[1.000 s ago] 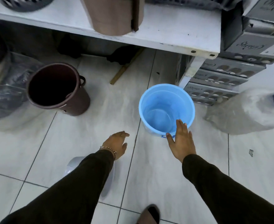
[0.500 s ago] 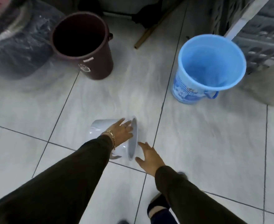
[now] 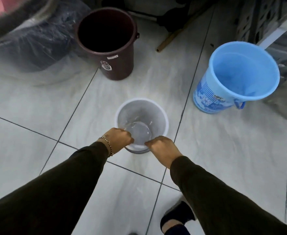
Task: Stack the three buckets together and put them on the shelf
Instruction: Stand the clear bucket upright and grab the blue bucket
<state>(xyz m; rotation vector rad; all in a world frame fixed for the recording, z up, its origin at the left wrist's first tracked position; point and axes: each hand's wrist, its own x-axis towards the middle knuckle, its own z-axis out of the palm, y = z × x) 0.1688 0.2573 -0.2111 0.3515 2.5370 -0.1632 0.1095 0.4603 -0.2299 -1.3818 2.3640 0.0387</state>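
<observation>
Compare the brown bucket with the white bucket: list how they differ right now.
The brown bucket is dark and opaque, its inside black; the white bucket is pale and translucent, its base visible.
The brown bucket looks larger and carries stickers; the white bucket looks smaller and plain.
The brown bucket stands untouched; the white bucket is gripped at its near rim by the left hand and right hand.
Both stand upright, empty, on the tiled floor.

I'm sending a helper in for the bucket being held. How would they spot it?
On the tiled floor, three buckets stand upright and apart. It is the nearest one, the white bucket, gripped at its near rim by both hands. It is smaller than the maroon bucket and blue bucket.
</observation>
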